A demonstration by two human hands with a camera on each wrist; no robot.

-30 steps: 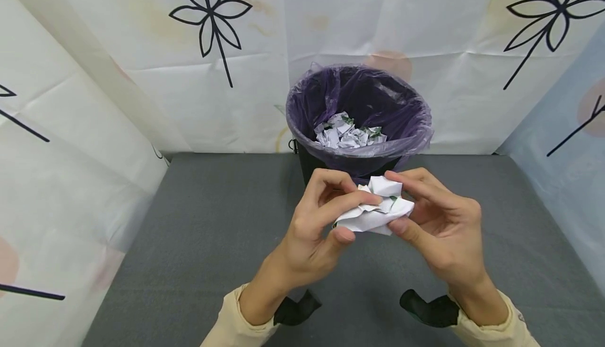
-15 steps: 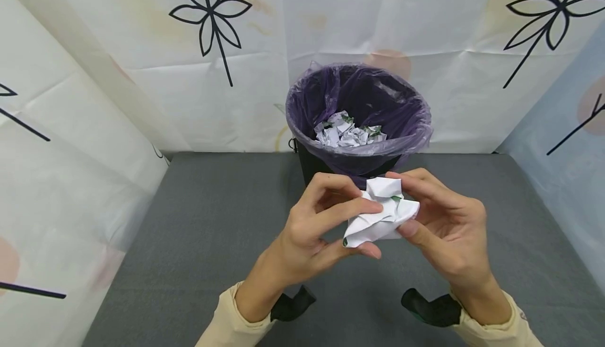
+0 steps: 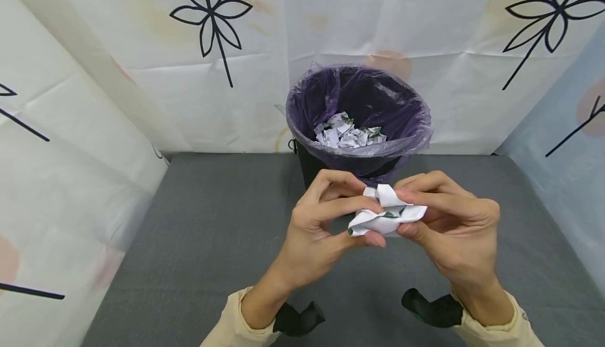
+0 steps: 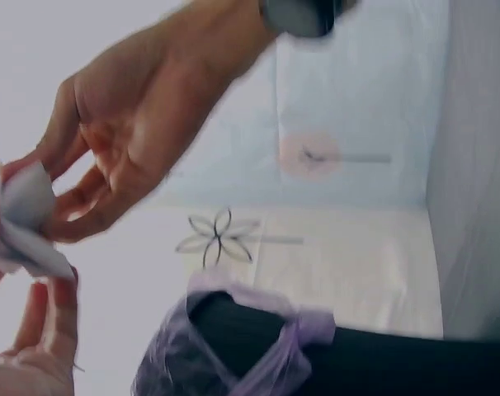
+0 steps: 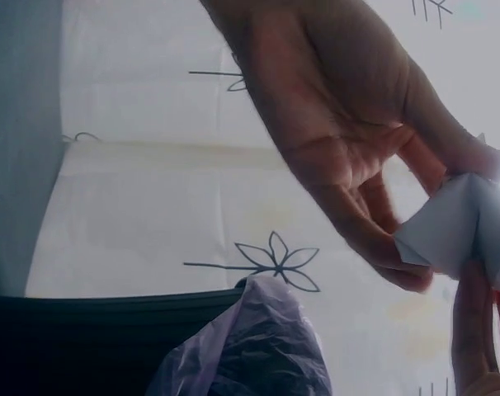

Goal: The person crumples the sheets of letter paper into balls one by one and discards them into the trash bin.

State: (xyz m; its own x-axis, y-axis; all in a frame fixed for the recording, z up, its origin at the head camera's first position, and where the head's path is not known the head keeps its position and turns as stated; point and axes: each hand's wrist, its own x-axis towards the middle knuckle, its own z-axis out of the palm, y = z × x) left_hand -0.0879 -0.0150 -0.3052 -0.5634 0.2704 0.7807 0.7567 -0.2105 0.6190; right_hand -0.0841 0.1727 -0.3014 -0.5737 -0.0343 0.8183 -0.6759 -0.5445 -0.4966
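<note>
A crumpled piece of white paper (image 3: 380, 224) with small green patches is held between both hands in the head view, above the grey table and in front of the bin. My left hand (image 3: 314, 226) pinches its left side, forefinger on top and thumb beneath. On the right side, my right hand (image 3: 454, 226) grips it between thumb and fingers. In the left wrist view the folded paper (image 4: 27, 219) shows at the left edge. The right wrist view has the paper (image 5: 452, 227) at the right, fingers of both hands on it. Its underside is partly hidden.
Behind the hands stands a black bin (image 3: 312, 166) with a purple plastic liner (image 3: 416, 121). Several crumpled papers (image 3: 350, 132) lie inside. A grey table (image 3: 212, 231) spreads below. White curtains (image 3: 142, 90) with flower drawings enclose the back and sides.
Both hands have shifted slightly right with the paper. The paper has been turned and folded into a flatter, narrower shape, and the right fingers have closed in on its top.
</note>
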